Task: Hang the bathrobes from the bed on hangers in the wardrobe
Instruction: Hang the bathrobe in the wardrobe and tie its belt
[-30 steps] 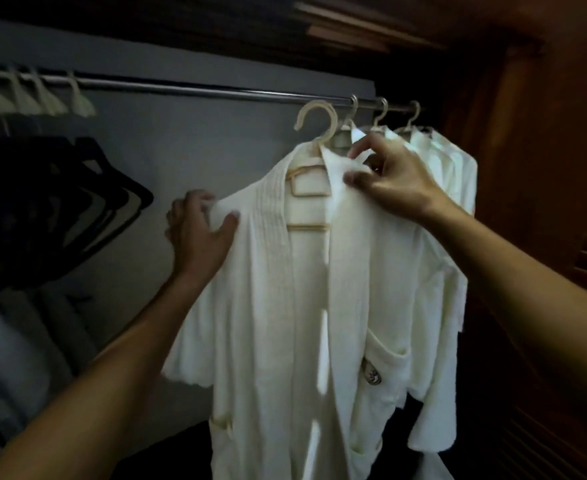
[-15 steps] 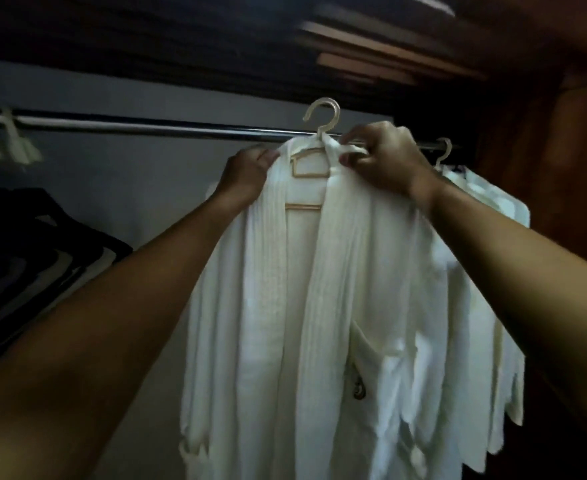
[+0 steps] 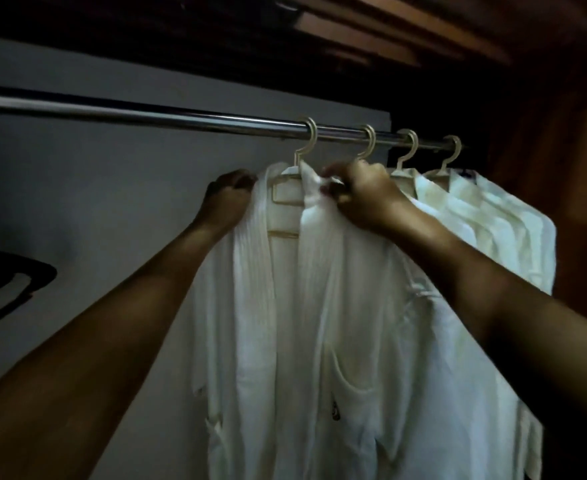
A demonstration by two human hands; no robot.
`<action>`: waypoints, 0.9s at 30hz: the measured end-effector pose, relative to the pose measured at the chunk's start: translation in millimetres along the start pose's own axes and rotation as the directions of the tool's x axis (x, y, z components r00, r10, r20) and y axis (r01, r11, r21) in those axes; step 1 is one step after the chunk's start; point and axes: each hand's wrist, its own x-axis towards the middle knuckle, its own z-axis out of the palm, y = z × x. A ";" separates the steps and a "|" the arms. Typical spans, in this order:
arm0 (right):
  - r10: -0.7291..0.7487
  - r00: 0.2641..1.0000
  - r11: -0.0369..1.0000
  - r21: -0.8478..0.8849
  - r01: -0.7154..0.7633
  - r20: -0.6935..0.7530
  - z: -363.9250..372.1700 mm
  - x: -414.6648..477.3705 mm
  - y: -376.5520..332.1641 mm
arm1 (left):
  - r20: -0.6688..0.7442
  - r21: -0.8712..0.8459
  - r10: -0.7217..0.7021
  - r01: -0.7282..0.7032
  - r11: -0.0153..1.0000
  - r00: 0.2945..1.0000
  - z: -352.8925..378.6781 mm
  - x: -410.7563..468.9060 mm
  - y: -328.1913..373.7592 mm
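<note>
The right hand (image 3: 364, 197) pinches the collar of the robe (image 3: 302, 323) beside the neck of the hanger (image 3: 287, 173). The left hand (image 3: 228, 194) grips the other shoulder, fingers curled into the cloth. The hook sits over the rail (image 3: 146, 110), just left of three hung robes (image 3: 486, 216). An uneven release could drag one shoulder off the hanger, and a tug might unhook it.

We can read no text, number or brand anywhere. We see only a small dark emblem (image 3: 335, 409) beside the pocket (image 3: 364, 400) of the front white ribbed-collar cloth bathrobe (image 3: 285, 323), and it is too blurred and dim to make out.
</note>
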 end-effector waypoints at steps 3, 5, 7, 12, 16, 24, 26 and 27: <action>0.044 0.997 0.999 -0.017 -0.045 -0.059 -22.6 27.4 19.3 | 0.010 -0.052 0.140 -0.140 0.989 0.990 -1.3 2.0 17.8; 0.078 0.979 0.994 -0.065 -0.092 -0.188 -36.2 42.8 38.7 | 0.086 -0.081 0.184 -0.177 0.981 0.979 9.2 5.5 30.7; 0.058 0.981 0.986 -0.145 -0.085 -0.184 -36.2 51.0 54.0 | 0.126 -0.128 0.144 -0.128 0.983 0.982 22.2 9.5 35.2; -0.006 0.992 0.939 -0.341 -0.037 -0.123 -33.6 73.1 73.2 | 0.166 -0.262 0.166 -0.119 0.958 0.972 54.6 34.0 25.1; 0.006 0.995 0.919 -0.391 -0.047 -0.104 -47.0 71.3 83.6 | 0.262 -0.241 0.189 -0.126 0.962 0.946 77.6 50.6 28.6; 0.101 0.993 0.959 -0.259 -0.115 -0.069 -4.4 31.0 10.2 | 0.177 -0.085 0.309 -0.298 0.951 0.935 79.5 30.3 17.9; 0.103 0.995 0.912 -0.398 -0.101 -0.015 14.9 17.5 8.7 | 0.188 0.055 0.340 -0.356 0.933 0.921 76.0 26.3 6.5; 0.101 0.995 0.892 -0.441 -0.099 -0.020 18.6 13.3 10.8 | 0.221 0.117 0.332 -0.363 0.924 0.917 71.7 26.0 3.7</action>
